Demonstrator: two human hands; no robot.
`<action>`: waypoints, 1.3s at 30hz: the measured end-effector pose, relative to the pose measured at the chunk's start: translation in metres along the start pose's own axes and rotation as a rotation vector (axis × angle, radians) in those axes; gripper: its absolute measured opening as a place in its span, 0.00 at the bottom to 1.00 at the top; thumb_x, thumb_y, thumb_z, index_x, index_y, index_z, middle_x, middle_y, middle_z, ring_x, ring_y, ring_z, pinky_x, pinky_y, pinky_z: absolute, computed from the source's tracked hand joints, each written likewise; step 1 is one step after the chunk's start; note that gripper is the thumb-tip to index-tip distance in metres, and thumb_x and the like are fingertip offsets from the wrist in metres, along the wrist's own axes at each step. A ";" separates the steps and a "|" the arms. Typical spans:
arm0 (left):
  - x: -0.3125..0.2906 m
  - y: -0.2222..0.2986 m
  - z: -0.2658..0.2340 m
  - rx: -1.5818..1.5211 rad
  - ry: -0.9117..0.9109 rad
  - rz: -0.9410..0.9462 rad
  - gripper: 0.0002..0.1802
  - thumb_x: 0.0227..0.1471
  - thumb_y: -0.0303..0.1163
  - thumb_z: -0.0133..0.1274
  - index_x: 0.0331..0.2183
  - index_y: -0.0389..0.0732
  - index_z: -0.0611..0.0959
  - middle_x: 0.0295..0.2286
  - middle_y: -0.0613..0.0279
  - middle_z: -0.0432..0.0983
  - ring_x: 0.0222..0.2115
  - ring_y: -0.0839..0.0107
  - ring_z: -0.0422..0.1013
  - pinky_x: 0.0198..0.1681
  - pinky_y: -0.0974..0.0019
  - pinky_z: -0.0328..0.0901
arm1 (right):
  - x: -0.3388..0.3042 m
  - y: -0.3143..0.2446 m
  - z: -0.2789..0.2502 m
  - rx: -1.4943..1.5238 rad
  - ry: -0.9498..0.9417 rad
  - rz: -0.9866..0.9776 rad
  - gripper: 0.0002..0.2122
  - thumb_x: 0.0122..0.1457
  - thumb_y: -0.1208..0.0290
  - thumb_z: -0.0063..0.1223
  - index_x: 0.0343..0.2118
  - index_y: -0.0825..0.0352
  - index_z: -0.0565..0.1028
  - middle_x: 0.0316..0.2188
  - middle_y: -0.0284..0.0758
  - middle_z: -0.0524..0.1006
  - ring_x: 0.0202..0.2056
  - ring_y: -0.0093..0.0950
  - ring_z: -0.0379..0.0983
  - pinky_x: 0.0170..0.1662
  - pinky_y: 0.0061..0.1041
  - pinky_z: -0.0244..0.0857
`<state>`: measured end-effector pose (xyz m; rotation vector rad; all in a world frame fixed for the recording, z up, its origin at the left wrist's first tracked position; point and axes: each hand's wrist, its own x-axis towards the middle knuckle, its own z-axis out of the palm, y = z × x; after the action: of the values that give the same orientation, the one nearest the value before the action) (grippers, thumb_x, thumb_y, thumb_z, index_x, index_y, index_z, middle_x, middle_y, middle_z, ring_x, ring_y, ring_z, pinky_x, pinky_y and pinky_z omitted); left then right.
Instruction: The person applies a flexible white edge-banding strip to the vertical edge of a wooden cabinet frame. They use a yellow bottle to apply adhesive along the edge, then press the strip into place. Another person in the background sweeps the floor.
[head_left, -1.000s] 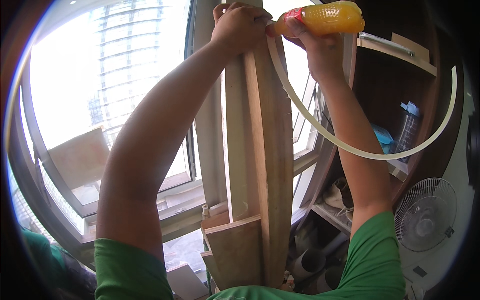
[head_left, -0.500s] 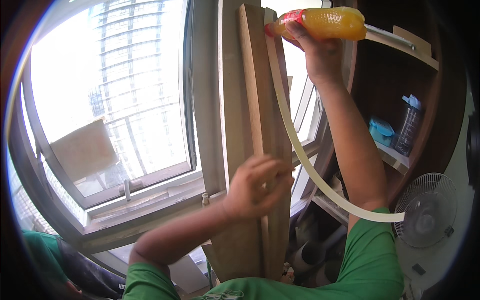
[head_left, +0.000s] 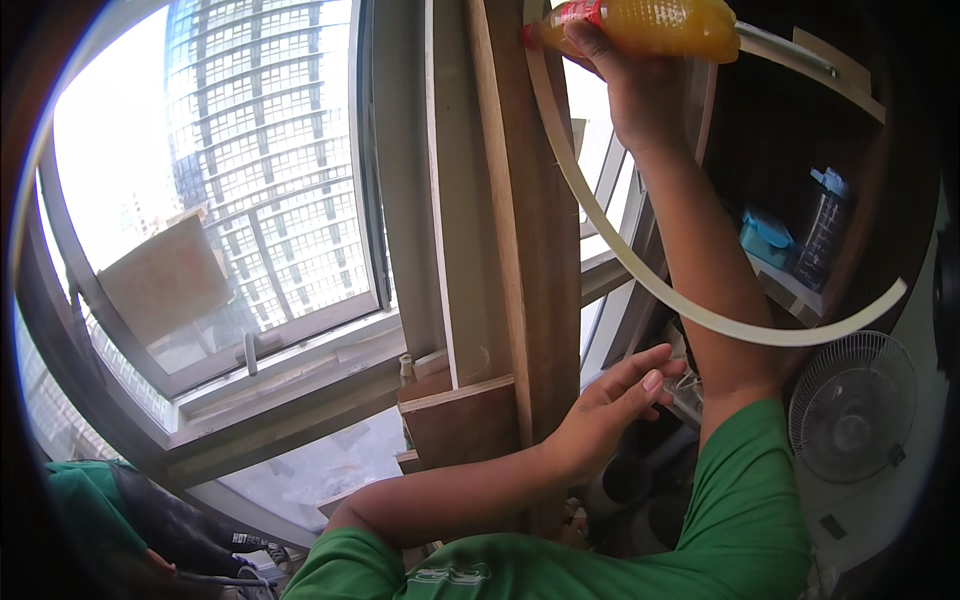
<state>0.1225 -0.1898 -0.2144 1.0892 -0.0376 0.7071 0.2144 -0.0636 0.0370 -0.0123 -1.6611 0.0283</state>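
My right hand [head_left: 642, 88] is raised at the top, wrapped round a plastic bottle [head_left: 665, 30] of yellow-orange contents with a red cap and red label. The bottle lies sideways, its cap against the top part of a pale, flexible strip [head_left: 800, 337] by the edge of an upright wooden board [head_left: 545, 300]. From there the strip curves down and right across my right forearm to a loose end. Below the curve, my left hand [head_left: 612, 400] is open with fingers stretched out, apart from the strip. Whether glue is on the board edge cannot be seen.
More boards [head_left: 455, 200] lean beside a tilted window [head_left: 265, 200] on the left. To the right are dark shelves with a blue box [head_left: 765, 238] and a water bottle [head_left: 823, 235], above a fan [head_left: 850, 410]. Another person's green sleeve [head_left: 85, 510] shows at lower left.
My left hand has moved right and down from in front of the board, its fingers now spread. The strip's loose end has swung up and right. My right hand still holds the bottle.
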 end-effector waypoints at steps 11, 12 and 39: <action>0.000 -0.001 0.004 -0.187 0.090 0.060 0.28 0.63 0.45 0.49 0.58 0.38 0.68 0.51 0.64 0.72 0.44 0.78 0.66 0.50 0.67 0.61 | -0.057 -0.023 -0.007 -0.393 0.126 0.217 0.29 0.49 0.51 0.71 0.46 0.69 0.74 0.41 0.38 0.79 0.41 0.28 0.78 0.49 0.27 0.72; 0.000 -0.003 0.003 -0.195 0.087 0.063 0.28 0.63 0.45 0.49 0.57 0.38 0.68 0.51 0.65 0.72 0.43 0.78 0.66 0.50 0.67 0.60 | -0.062 -0.023 -0.009 -0.401 0.140 0.223 0.29 0.49 0.53 0.71 0.47 0.69 0.74 0.40 0.38 0.79 0.41 0.28 0.78 0.48 0.26 0.72; 0.000 0.015 0.017 -0.294 0.035 0.134 0.32 0.61 0.49 0.50 0.58 0.39 0.65 0.53 0.61 0.70 0.44 0.74 0.65 0.51 0.64 0.59 | 0.026 0.004 -0.008 -0.381 0.092 0.034 0.27 0.51 0.53 0.69 0.45 0.70 0.73 0.39 0.37 0.78 0.41 0.27 0.78 0.48 0.25 0.74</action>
<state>0.1199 -0.2000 -0.1939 0.7974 -0.1802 0.8130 0.2204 -0.0592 0.0634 -0.3260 -1.5533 -0.2594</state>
